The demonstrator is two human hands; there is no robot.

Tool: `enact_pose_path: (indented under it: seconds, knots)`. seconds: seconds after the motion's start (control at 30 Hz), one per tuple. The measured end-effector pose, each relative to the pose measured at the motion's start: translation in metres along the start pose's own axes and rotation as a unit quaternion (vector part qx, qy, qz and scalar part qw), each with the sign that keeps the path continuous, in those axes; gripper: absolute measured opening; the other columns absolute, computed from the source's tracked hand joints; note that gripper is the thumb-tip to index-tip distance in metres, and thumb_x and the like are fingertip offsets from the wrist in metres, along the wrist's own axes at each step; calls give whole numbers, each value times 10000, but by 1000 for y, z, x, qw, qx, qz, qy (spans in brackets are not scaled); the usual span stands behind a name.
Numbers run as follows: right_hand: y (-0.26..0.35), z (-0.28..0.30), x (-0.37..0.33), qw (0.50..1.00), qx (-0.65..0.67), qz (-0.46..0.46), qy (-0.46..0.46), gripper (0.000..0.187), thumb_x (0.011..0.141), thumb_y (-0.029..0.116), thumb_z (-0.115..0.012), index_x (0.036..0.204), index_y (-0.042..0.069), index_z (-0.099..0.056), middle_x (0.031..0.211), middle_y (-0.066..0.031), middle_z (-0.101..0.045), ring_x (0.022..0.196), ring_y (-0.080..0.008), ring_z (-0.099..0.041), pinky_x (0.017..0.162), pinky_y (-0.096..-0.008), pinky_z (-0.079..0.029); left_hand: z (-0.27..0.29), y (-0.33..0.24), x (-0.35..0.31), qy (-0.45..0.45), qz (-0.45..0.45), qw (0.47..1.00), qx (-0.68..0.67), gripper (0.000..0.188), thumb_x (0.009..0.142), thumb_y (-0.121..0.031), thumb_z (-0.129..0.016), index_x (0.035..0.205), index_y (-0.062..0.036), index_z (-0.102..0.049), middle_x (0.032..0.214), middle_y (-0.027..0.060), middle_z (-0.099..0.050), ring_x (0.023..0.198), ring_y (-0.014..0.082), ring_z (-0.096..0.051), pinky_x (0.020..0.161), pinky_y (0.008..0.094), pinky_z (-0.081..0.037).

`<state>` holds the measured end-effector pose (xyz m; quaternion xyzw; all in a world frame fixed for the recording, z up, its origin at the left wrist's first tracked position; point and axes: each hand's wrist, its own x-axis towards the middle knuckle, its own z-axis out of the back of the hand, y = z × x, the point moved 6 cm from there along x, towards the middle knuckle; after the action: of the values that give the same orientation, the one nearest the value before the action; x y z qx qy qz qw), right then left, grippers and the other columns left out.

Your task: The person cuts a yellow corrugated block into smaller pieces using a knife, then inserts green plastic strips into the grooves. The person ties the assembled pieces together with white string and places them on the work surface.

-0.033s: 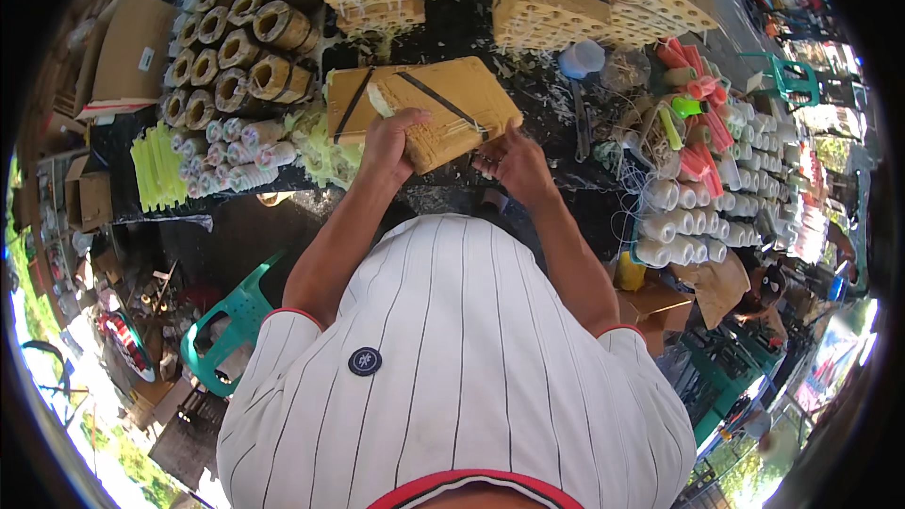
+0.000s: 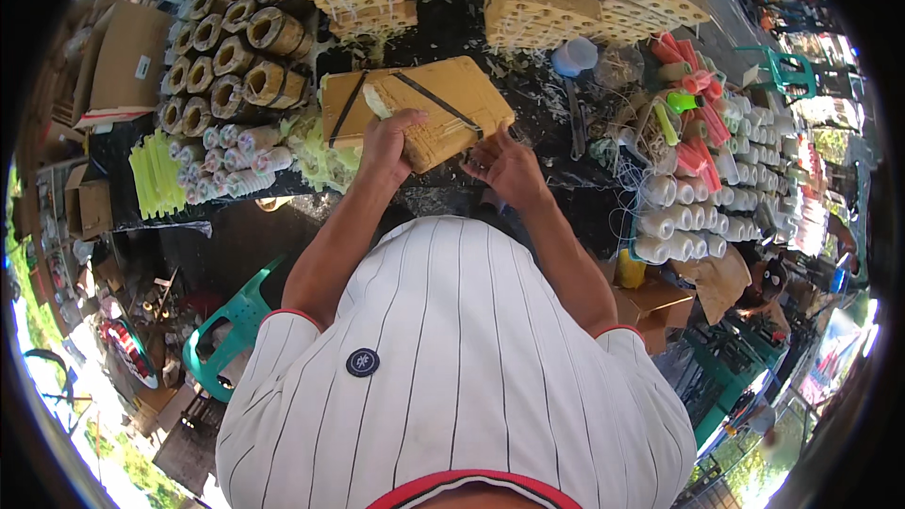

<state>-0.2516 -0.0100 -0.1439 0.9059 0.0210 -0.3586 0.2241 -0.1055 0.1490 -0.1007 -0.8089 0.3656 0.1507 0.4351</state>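
A tan, flat-topped block with a black band (image 2: 457,104) is tilted over the black worktable in front of me. My left hand (image 2: 391,139) grips its near left end, fingers wrapped over the side. My right hand (image 2: 512,170) is at the block's near right corner, its fingers curled and drawn together by the edge. Whether anything small is between those fingers cannot be made out. Under the held block, to the left, lies another tan banded block (image 2: 340,113), partly covered by it.
Hollow brown tubes (image 2: 273,31) and paper-wrapped rolls (image 2: 271,159) are piled at left beside yellow-green strips (image 2: 156,174). Stacked tan blocks with holes (image 2: 547,0) stand at the back. A knife-like tool (image 2: 577,123), a whitish cup (image 2: 574,57) and white rolls (image 2: 660,192) are at right.
My right hand has shifted slightly left, and its fingers sit a little differently at the block's corner. The left hand keeps its hold. The whole view has shifted slightly.
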Motion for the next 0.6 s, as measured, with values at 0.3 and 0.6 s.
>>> enact_pose_path:
  seconds: [0.3,0.6]
  knots:
    - [-33,27,45,990,-37,82,107,192,1129,272,-550,1099,82,-558,930,-30,-590,762,-151,-599,726,-372,-533,-41,21,29,-78,-22,995,60,488,783,86,-740,1243,65,-578,1118,169,-681,963,303,-747,801,455,-649]
    - [-13,-38,-15,894,-410,104,149,160,1078,160,-568,1068,7,-614,790,-62,-587,679,-188,-553,660,-376,-469,-40,29,54,-90,-122,979,137,435,803,-40,-848,1159,35,-610,1007,145,-713,780,258,-742,650,417,-621]
